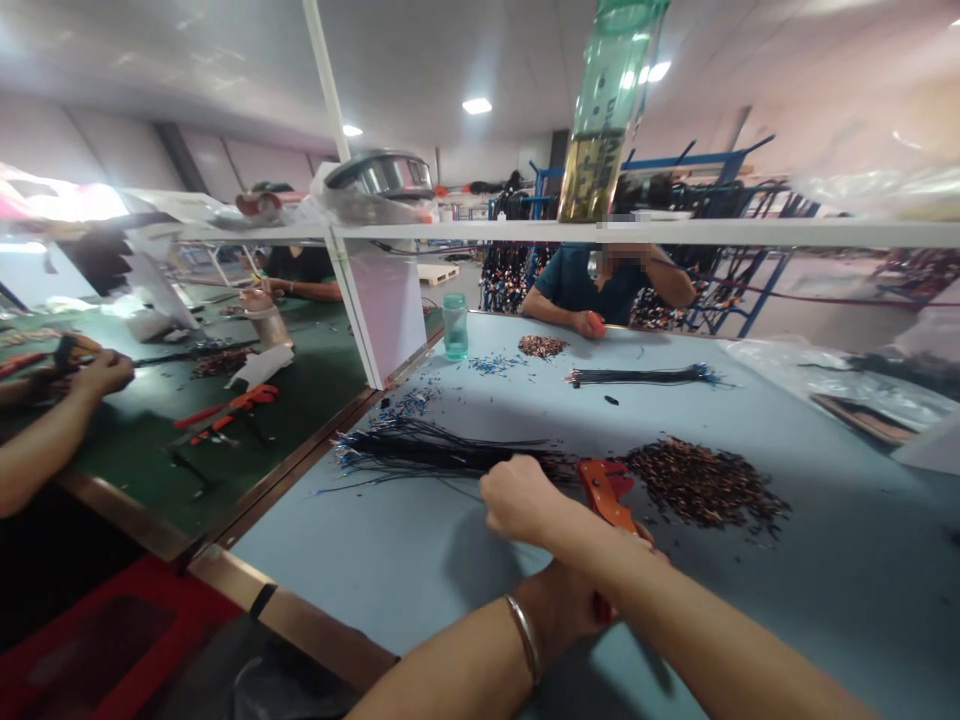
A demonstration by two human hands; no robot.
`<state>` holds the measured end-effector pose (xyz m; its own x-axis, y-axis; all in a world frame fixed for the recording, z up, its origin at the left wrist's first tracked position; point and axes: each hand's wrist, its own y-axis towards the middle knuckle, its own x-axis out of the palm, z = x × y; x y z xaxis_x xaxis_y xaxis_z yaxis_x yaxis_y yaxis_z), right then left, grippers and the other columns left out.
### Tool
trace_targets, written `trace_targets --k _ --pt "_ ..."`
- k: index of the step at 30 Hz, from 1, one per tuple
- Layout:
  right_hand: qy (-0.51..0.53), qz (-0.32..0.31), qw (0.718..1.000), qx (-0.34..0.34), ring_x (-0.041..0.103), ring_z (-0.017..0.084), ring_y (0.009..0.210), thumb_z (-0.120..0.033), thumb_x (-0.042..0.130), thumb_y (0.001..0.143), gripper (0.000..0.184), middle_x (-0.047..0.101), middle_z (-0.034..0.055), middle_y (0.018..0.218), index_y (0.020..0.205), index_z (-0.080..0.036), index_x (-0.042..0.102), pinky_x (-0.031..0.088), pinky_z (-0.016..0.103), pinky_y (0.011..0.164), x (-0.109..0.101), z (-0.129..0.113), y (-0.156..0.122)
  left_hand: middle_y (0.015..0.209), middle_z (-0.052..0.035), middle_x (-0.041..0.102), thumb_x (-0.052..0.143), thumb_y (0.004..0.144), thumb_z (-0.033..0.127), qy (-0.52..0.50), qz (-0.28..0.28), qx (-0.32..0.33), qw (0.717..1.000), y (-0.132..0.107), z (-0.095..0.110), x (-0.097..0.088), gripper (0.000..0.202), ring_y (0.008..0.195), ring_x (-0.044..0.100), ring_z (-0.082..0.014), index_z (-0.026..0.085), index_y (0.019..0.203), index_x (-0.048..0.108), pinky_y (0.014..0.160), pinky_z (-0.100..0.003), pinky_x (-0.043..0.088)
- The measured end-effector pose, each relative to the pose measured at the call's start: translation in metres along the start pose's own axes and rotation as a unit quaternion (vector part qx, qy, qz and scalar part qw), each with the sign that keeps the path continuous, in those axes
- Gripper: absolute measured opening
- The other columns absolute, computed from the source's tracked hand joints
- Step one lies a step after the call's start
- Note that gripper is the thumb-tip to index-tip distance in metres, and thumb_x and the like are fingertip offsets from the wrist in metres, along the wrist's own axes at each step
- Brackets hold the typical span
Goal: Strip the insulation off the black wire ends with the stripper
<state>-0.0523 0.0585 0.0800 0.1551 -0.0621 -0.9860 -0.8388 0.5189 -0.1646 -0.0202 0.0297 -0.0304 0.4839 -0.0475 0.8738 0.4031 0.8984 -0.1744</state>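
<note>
My left hand (574, 595), with a silver bangle at its wrist, is closed around the handles of an orange-red wire stripper (609, 497). The tool's head points away from me, beside a pile of short dark cable offcuts (701, 482). Crossing over my left arm, my right hand (517, 495) is a closed fist at the near edge of a long bundle of black wires (427, 447). Its fingertips are turned away, so what they grip is hidden. The bundle's left ends fan out with blue and bare tips.
Blue scraps (495, 364), a copper-coloured pile (543, 346), a green bottle (454, 328) and a tied wire bundle (641, 375) lie farther back. A shelf (480, 232) spans above. A co-worker (562, 285) sits opposite; another's hands (97, 370) work at the left green table.
</note>
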Motion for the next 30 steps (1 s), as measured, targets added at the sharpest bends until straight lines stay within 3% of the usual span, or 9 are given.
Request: trace_targets --k 6,11,14,16,19,22,25,27,30 --pt "0.000 0.078 0.996 0.053 0.068 0.033 0.098 -0.005 0.047 0.087 0.030 0.072 0.0235 0.104 0.108 -0.009 0.069 0.048 0.037 0.076 -0.051 0.023 -0.006 0.065 -0.0078 0.066 0.066 0.069 0.033 0.054 0.061 -0.027 0.996 0.010 0.000 0.006 0.022 0.063 0.061 -0.0212 0.013 0.076 0.066 0.071 -0.035 0.045" --pt "0.047 0.040 0.998 0.018 0.067 0.021 0.074 -0.005 0.063 0.077 0.013 0.073 0.0104 0.080 0.083 -0.013 0.072 0.042 0.025 0.061 -0.074 0.029 -0.021 0.065 -0.0082 0.068 0.060 0.061 0.019 0.094 0.045 -0.059 0.993 0.007 0.001 0.009 0.019 0.064 0.065 -0.0238 0.013 0.079 0.064 0.071 -0.037 0.048" --pt "0.188 0.140 0.971 -0.042 0.059 0.013 0.070 -0.019 0.054 0.090 0.014 0.068 0.0022 0.079 0.094 -0.016 0.068 0.040 0.021 0.062 -0.081 0.040 -0.032 0.062 -0.0067 0.066 0.059 0.055 0.015 0.108 0.027 -0.081 0.990 0.003 0.004 0.011 0.022 0.060 0.065 -0.0249 0.013 0.077 0.061 0.068 -0.040 0.049" --pt "0.289 0.201 0.935 -0.035 0.053 0.012 0.067 -0.016 0.054 0.087 0.012 0.063 0.0005 0.075 0.090 -0.016 0.066 0.039 0.022 0.062 -0.076 0.047 -0.036 0.063 -0.0065 0.066 0.058 0.055 0.014 0.117 0.020 -0.085 0.989 0.002 0.007 0.013 0.021 0.058 0.065 -0.0250 0.013 0.076 0.060 0.067 -0.041 0.049" --pt "0.320 0.143 0.936 0.009 0.046 0.011 0.058 -0.001 0.060 0.067 0.018 0.056 -0.0025 0.059 0.077 -0.014 0.066 0.035 0.023 0.058 -0.054 0.056 -0.043 0.063 -0.0074 0.065 0.057 0.058 0.016 0.127 0.015 -0.074 0.989 0.000 0.011 0.016 0.016 0.056 0.064 -0.0234 0.011 0.073 0.059 0.068 -0.040 0.050" --pt "0.385 0.127 0.914 0.008 0.050 0.011 0.059 -0.009 0.058 0.072 0.033 0.061 -0.0029 0.068 0.104 -0.018 0.066 0.039 0.023 0.058 -0.031 0.071 -0.064 0.062 -0.0051 0.063 0.057 0.060 0.016 0.127 0.011 -0.057 0.990 -0.003 0.014 0.018 0.016 0.057 0.064 -0.0223 0.012 0.076 0.059 0.068 -0.040 0.051" --pt "0.605 0.230 0.761 0.049 0.048 0.010 0.057 -0.029 0.061 0.078 0.034 0.059 -0.0019 0.077 0.110 -0.020 0.065 0.039 0.023 0.054 -0.017 0.091 -0.096 0.064 -0.0032 0.064 0.062 0.061 0.015 0.120 0.010 -0.049 0.991 -0.006 0.016 0.019 0.022 0.059 0.066 -0.0215 0.014 0.083 0.058 0.070 -0.039 0.051" --pt "0.647 0.266 0.710 0.077 0.047 0.010 0.057 -0.035 0.063 0.076 0.032 0.058 -0.0022 0.071 0.103 -0.018 0.069 0.039 0.024 0.055 -0.009 0.100 -0.117 0.065 -0.0030 0.066 0.064 0.063 0.016 0.117 0.017 -0.048 0.992 -0.006 0.017 0.019 0.023 0.060 0.066 -0.0202 0.014 0.085 0.058 0.071 -0.038 0.051" --pt "0.603 0.142 0.778 0.107 0.048 0.011 0.058 -0.025 0.068 0.067 0.013 0.059 -0.0016 0.061 0.073 -0.015 0.072 0.040 0.025 0.057 -0.001 0.106 -0.140 0.063 -0.0025 0.065 0.065 0.063 0.016 0.118 0.027 -0.054 0.991 -0.006 0.018 0.019 0.020 0.059 0.065 -0.0191 0.013 0.082 0.058 0.071 -0.036 0.051"
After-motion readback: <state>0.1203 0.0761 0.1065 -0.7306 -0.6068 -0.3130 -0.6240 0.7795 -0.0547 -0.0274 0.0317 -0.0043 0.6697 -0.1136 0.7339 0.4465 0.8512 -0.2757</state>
